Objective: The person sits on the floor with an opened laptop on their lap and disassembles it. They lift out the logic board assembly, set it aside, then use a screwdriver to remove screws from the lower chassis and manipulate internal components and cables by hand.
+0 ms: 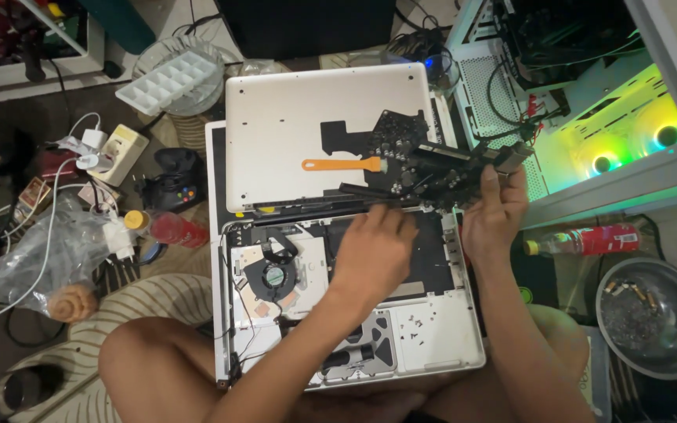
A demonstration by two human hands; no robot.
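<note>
Two hands, right hand [495,215] grip closed on logic board [432,160], left hand [374,251] grip unclear, orange spudger [342,164] beside.

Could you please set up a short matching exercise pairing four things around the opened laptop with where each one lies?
Things:
1. orange-handled tool
2. cooling fan
3. loose screws
4. red bottle

Places:
A. inside the open laptop body, left of the left hand
B. on the floor to the right, below the lit computer case
C. on the removed white bottom cover
D. on the pale ledge at the laptop's lower right

Pairs: 1-C, 2-A, 3-D, 4-B
</note>
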